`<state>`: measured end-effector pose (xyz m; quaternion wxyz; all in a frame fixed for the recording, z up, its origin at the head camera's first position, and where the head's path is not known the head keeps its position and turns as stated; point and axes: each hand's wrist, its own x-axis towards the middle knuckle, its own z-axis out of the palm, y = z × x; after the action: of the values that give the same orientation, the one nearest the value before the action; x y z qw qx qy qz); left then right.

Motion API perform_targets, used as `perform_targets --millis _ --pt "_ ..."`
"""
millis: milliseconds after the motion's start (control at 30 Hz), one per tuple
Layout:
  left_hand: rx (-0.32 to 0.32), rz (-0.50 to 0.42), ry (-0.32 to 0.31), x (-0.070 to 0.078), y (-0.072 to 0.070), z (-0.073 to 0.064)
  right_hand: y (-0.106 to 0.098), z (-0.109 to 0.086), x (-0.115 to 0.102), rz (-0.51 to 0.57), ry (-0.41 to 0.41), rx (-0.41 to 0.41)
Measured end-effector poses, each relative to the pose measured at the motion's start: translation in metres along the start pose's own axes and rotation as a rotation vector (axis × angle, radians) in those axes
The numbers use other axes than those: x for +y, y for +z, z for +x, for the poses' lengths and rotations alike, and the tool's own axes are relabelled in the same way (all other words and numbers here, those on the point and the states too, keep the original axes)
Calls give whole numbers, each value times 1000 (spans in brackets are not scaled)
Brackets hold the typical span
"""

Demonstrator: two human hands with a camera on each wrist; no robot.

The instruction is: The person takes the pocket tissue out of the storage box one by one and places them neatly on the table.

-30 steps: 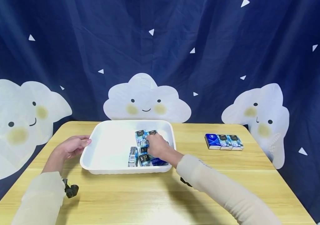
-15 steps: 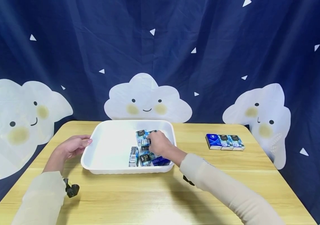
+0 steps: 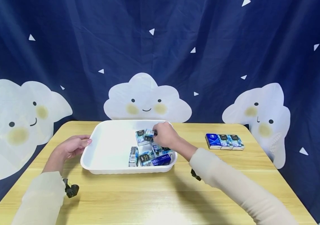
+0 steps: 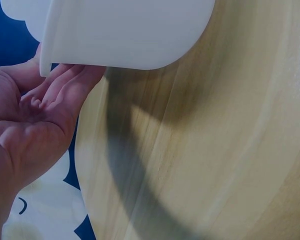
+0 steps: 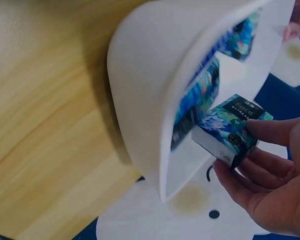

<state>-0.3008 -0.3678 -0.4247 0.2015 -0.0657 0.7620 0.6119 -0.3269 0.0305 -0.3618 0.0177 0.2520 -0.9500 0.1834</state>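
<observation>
A white plastic tray [image 3: 106,148] sits on the table, with several small tissue packs in its right half. My left hand [image 3: 74,147] grips the tray's left rim; in the left wrist view the fingers of the left hand [image 4: 42,112] reach under it. Over the right part of the tray, my right hand [image 3: 166,135] pinches a blue floral tissue pack [image 5: 233,124] between thumb and fingers. Below that hand lie a dark blue tissue pack [image 3: 161,160] and floral packs. One floral pack [image 3: 133,156] stands on its edge, nearest the tray's middle.
To the right of the tray, a dark blue tissue pack [image 3: 213,141] and two floral packs [image 3: 230,142] lie side by side in a row on the wooden table [image 3: 137,197]. Behind the table hangs a navy curtain [image 3: 160,56] with white clouds.
My right hand has drawn up and to the right with the floral pack, uncovering packs in the tray's near right corner. The left hand stays at the rim.
</observation>
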Motion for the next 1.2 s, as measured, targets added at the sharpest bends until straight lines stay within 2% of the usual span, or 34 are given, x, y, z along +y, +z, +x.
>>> perform_targets --millis 233,467,633,900,1200 --pt "5 13 -11 -1 0 1 -22 -2 22 33 52 54" --pt "8 10 -11 0 0 0 -40 -9 52 -19 79 160" --pt "0 11 -3 -1 -1 1 -49 -18 76 -43 118 190" --pt "5 6 -13 -5 -4 1 -38 -33 110 -69 172 115" --pt "-13 12 16 -3 -3 2 -15 -45 133 -91 215 74"
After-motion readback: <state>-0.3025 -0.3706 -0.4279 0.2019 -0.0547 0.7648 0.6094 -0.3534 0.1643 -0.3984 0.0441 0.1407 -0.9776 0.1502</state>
